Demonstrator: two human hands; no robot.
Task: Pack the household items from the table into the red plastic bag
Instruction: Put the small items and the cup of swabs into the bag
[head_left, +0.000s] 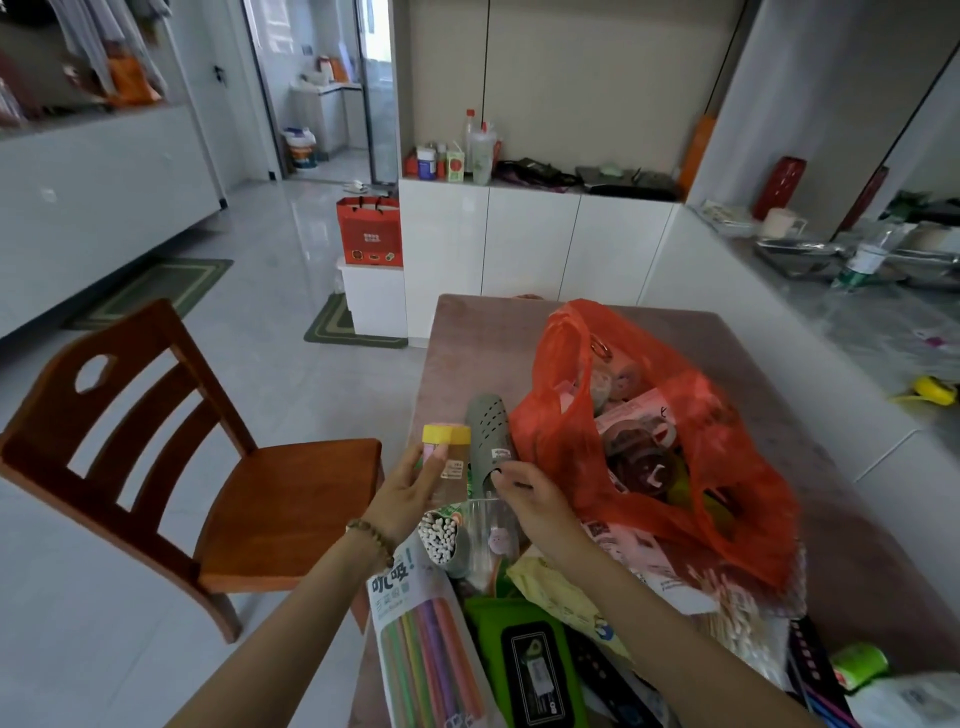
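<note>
Slipper (485, 439), grey perforated rubber, lies on counter (483, 332) just beside red plastic bag (566, 431); judged light, flexible, unbreakable. Right grip (522, 496) pinches its heel rim, a sound hold; left grip (410, 491) clamped round yellow-capped jar (445, 457) nearby

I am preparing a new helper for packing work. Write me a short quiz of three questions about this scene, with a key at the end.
1. True or false: the left hand holds a clear plastic bottle with a yellow cap.
2. The grey perforated rubber slipper lies: A on the wooden chair seat; B on the table, beside the red plastic bag; C on the floor.
3. Which wrist wears the brown bead bracelet?
Key: 1 true; 2 B; 3 the left.
</note>
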